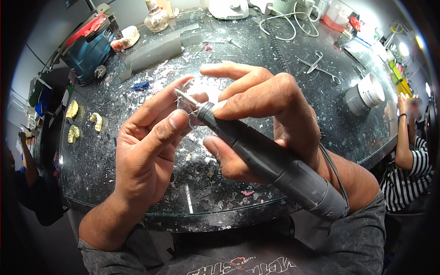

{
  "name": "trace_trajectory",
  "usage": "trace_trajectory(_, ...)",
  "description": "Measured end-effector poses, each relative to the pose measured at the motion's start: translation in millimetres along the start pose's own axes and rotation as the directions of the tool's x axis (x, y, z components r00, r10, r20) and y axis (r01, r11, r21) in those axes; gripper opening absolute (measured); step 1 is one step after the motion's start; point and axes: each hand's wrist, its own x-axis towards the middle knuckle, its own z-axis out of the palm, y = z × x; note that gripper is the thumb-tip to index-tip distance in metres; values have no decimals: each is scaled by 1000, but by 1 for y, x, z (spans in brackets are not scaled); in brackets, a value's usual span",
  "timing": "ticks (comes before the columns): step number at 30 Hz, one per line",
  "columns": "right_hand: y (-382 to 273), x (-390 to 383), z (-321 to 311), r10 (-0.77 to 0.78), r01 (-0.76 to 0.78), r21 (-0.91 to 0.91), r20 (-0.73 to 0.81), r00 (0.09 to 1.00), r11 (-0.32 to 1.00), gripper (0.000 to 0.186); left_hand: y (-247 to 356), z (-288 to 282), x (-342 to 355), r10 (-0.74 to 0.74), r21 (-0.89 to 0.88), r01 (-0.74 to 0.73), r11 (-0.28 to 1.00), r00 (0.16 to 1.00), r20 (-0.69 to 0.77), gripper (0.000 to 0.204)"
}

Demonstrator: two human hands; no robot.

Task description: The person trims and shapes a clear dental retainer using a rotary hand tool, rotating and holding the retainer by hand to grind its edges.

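My right hand (266,114) grips a dark grey rotary handpiece (270,160) with a thin cutting disc (184,97) at its tip. My left hand (151,142) pinches a small clear plastic dental piece (201,94) between thumb and fingers, right against the disc. Both hands are held together above the dark speckled worktop (105,156). The handpiece's cable runs back along my right forearm.
Yellowish dental casts (72,109) lie at the left. A blue box with a red top (89,48) stands at the back left, scissors (316,62) and a white-lidded jar (366,94) at the right. White dust and chips litter the top. A person in stripes (408,156) sits at the right.
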Motion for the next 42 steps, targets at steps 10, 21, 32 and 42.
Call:
trace_trajectory(10, -2, 0, 1, 18, -17, 16, -19, 1000, 1000, 28, 1, 0, 0, 12, 43, -13, 999, 1000, 27, 40)
trace_trajectory(21, -6, 0, -2, 50, -52, 40, 51, 997, 998, 29, 3, -2, 0, -6, 92, 4, 996, 1000, 14, 42)
trace_trajectory(32, -12, 2, -8, 101, -95, -76, 84, 991, 993, 31, 3, -1, 2, -32, 47, 31, 998, 999, 31, 42)
trace_trajectory(42, -10, 2, -10, 105, -84, -162, 130, 986, 983, 32, 5, -2, 1, -77, -2, 78, 997, 997, 24, 41)
